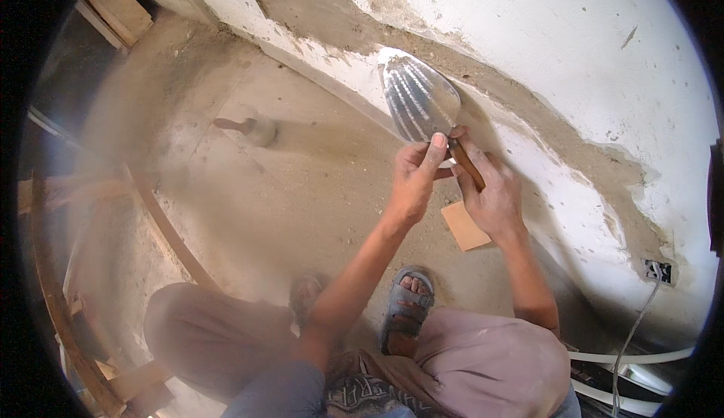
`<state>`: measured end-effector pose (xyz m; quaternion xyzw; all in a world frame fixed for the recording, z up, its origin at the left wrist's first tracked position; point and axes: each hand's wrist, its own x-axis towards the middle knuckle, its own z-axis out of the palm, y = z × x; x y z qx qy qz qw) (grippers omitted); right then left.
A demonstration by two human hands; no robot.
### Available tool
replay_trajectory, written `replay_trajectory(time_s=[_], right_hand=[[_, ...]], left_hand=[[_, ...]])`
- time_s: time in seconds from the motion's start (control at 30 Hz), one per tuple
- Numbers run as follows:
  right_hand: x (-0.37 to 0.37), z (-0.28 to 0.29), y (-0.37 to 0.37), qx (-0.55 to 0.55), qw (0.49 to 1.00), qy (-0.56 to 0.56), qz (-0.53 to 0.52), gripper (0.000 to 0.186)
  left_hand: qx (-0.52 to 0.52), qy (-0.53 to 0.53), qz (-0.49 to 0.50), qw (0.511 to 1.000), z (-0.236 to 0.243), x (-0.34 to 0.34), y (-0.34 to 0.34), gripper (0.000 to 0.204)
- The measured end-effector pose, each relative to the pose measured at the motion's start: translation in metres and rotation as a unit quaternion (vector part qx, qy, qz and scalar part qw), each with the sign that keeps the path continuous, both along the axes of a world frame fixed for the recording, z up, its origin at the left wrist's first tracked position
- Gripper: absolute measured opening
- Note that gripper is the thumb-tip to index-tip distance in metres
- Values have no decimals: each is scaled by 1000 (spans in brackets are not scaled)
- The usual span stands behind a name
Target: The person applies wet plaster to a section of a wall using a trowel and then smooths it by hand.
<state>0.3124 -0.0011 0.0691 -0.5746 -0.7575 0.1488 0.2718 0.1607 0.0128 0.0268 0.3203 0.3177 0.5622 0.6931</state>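
Note:
I hold a metal trowel [416, 94] with pale streaks on its rounded blade and a wooden handle, up against the lower wall. My right hand [490, 195] is closed round the handle. My left hand [418, 177] grips near the neck, thumb resting at the blade's base. Below them on the floor lies a flat, orange-brown square piece [465, 226]. The wall [573, 48] is white, with a long rough band of grey-brown plaster [528, 97] running along it.
A tool with a wooden handle [253, 128] lies on the dusty floor. Wooden planks [166, 229] stand along the left, and boards [121, 7] at the top left. A wall box [657, 271] with a cable and white pipes [641, 354] are at the lower right.

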Motion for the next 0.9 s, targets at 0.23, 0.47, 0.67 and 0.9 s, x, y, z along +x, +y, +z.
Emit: replay_trajectory(time_s=[0.23, 0.47, 0.67, 0.9], right_hand=[[-9, 0, 2, 1, 1000, -17, 4, 54], [-16, 39, 4, -29, 993, -116, -3, 55], [-50, 59, 26, -39, 976, -206, 57, 50], [5, -60, -26, 2, 998, -34, 51, 52]], left_hand=[[18, -14, 4, 1000, 9, -6, 1, 51], [10, -59, 0, 998, 12, -4, 6, 49], [-16, -171, 47, 984, -4, -21, 15, 50], [-192, 9, 355, 915, -36, -51, 10, 72]])
